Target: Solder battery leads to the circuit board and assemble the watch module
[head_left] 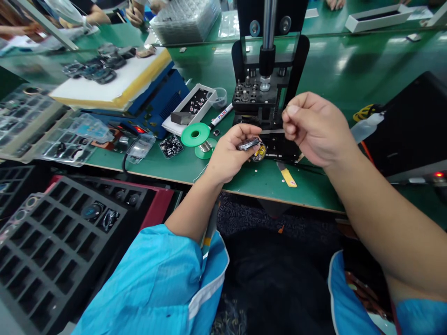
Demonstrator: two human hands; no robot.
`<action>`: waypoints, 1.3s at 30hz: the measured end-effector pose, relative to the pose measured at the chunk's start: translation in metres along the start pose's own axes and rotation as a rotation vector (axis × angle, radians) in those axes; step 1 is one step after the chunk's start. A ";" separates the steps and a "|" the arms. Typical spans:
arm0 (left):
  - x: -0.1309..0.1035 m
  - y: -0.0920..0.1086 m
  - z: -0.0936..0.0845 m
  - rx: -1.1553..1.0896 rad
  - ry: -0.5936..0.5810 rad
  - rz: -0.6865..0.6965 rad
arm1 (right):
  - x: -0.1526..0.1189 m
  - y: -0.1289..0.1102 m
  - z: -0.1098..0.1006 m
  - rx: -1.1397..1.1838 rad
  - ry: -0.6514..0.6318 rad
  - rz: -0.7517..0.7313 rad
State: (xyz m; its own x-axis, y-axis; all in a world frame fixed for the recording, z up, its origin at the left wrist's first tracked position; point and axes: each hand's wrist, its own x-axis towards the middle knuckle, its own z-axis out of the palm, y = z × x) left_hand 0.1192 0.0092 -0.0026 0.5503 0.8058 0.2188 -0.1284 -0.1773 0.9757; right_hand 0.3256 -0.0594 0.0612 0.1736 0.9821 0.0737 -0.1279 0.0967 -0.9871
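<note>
My left hand (228, 156) is closed around an opened watch case (259, 152) at the front of the bench. Yellow parts show inside the round case, and a dark metallic piece (248, 144) sits at the fingers beside it. My right hand (310, 125) is raised to the right, thumb and fingertips pinched together; whatever they hold, if anything, is too small to make out. Behind both hands stands a black press (256, 95) with a vertical metal shaft. A yellow-handled blade (288, 177) lies on the green bench below them.
Left of my hands are a green solder spool (195, 134), a paint marker (222, 115), a white box of small parts (197, 101) and a blue machine (164, 100). A black foam tray (59, 232) sits lower left. Other people's hands (134, 16) are across the bench.
</note>
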 end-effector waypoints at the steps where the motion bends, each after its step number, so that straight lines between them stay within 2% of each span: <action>1: 0.000 0.000 0.000 -0.001 0.008 0.001 | -0.001 0.000 0.001 -0.013 -0.015 0.009; 5: 0.001 -0.003 -0.002 0.006 0.034 0.008 | -0.003 0.006 0.004 -0.133 -0.187 0.098; 7: 0.002 -0.004 -0.003 0.018 0.050 0.025 | -0.003 0.010 0.005 -0.210 -0.234 0.117; 11: 0.003 -0.007 -0.004 0.050 0.095 0.079 | -0.002 0.013 0.004 -0.315 -0.208 0.103; 17: 0.004 -0.010 -0.004 0.098 0.129 0.116 | -0.003 0.015 0.004 -0.441 -0.292 0.158; 28: 0.001 0.001 0.001 0.073 0.095 0.032 | -0.003 0.019 0.005 -0.440 -0.352 0.151; 33: -0.001 0.005 0.004 0.049 0.084 -0.017 | -0.002 0.020 0.004 -0.453 -0.309 0.134; 39: 0.000 0.010 0.007 -0.089 0.082 -0.146 | -0.001 0.027 0.003 -0.327 -0.299 -0.011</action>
State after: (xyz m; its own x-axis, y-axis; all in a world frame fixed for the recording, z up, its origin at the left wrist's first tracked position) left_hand 0.1231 0.0035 0.0076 0.4995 0.8634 0.0706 -0.1264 -0.0080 0.9919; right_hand 0.3188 -0.0571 0.0347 -0.1227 0.9896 0.0747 0.1962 0.0980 -0.9757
